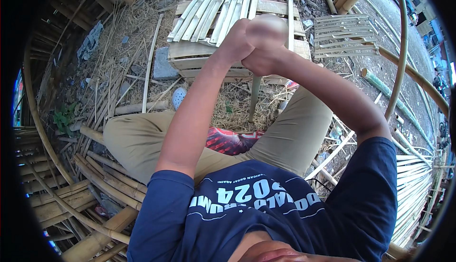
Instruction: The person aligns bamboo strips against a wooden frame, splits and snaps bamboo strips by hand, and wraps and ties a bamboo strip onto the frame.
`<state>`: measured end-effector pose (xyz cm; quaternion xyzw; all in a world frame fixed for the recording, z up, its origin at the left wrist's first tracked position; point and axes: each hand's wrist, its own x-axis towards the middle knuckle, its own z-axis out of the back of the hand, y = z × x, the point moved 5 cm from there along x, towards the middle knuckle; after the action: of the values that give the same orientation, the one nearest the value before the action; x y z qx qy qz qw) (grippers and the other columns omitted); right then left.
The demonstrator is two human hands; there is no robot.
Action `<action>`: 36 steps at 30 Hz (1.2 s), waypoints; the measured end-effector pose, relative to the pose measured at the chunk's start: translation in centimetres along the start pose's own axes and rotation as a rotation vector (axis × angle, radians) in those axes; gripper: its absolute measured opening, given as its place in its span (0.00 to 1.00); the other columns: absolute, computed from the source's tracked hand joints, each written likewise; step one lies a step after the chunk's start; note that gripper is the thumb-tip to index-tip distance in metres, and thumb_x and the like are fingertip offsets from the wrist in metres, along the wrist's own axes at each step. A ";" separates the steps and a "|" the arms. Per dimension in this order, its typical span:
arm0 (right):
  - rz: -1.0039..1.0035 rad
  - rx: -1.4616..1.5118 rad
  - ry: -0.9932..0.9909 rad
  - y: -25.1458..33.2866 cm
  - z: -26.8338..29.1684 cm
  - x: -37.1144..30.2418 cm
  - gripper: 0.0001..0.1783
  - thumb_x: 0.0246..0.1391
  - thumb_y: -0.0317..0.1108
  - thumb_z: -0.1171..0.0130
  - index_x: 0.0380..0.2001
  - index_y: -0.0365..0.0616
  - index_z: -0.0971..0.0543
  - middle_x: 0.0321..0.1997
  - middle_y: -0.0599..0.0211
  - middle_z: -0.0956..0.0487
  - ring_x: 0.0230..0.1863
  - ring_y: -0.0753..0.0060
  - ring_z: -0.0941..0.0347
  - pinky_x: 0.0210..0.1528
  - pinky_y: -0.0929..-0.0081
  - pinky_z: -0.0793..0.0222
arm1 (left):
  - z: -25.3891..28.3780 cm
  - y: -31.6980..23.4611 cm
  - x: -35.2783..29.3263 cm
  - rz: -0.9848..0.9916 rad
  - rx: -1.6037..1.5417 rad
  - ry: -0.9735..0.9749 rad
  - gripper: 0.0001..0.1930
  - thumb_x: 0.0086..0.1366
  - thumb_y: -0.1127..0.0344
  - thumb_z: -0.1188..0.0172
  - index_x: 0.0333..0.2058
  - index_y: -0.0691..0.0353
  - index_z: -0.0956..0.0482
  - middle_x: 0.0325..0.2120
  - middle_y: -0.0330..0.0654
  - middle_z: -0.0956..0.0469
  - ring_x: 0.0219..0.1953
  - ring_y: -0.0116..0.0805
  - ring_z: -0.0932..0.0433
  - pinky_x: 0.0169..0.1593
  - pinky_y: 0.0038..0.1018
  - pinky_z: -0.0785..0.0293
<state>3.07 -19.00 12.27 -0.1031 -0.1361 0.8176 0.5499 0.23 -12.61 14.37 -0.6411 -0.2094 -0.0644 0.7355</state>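
My left hand point(236, 45) and my right hand point(265, 61) are raised together in front of me, both closed. A pale blurred patch covers the upper part of the hands, hiding some fingers. From under my right hand a greenish bamboo strip point(254, 98) runs down to the ground between my legs. What my left hand grips is hidden. Just beyond the hands is a low wooden slatted crate point(190, 63). Several pale split bamboo strips point(213, 10) lie side by side on its top.
A slatted bamboo panel point(344, 36) lies right of the crate. A grey block point(165, 65) and a perforated clog point(179, 98) are at its left. Bamboo poles point(111, 181) are piled at my left; many thin strips point(411, 190) lie at my right. Straw litters the ground.
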 end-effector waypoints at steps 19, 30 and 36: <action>0.023 -0.008 -0.103 -0.2 -0.4 0.0 0.06 0.45 0.33 0.42 0.18 0.53 0.17 0.31 0.75 0.18 0.41 0.67 0.24 0.48 0.60 0.32 | -0.6 -1.3 1.2 0.277 0.314 -0.161 0.22 0.70 0.67 0.57 0.30 0.73 0.14 0.29 0.54 0.15 0.32 0.40 0.18 0.47 0.35 0.24; 0.022 -0.419 0.023 -1.8 -0.9 0.3 0.07 0.48 0.34 0.40 0.30 0.45 0.17 0.44 0.65 0.19 0.49 0.63 0.25 0.54 0.59 0.32 | 1.0 -1.1 1.2 0.206 0.495 -0.335 0.23 0.76 0.57 0.57 0.40 0.65 0.14 0.37 0.48 0.15 0.40 0.39 0.17 0.53 0.33 0.26; 0.075 -0.211 0.158 -3.1 -2.1 -0.2 0.08 0.44 0.40 0.39 0.21 0.50 0.16 0.35 0.71 0.17 0.43 0.60 0.24 0.53 0.47 0.34 | 0.1 -1.6 2.2 0.311 0.400 -0.178 0.24 0.77 0.55 0.56 0.41 0.68 0.15 0.38 0.47 0.15 0.41 0.36 0.18 0.52 0.31 0.26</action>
<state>6.48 -17.85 11.37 -0.2294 -0.1735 0.8082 0.5139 1.59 -12.37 16.74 -0.5107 -0.1808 0.1484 0.8273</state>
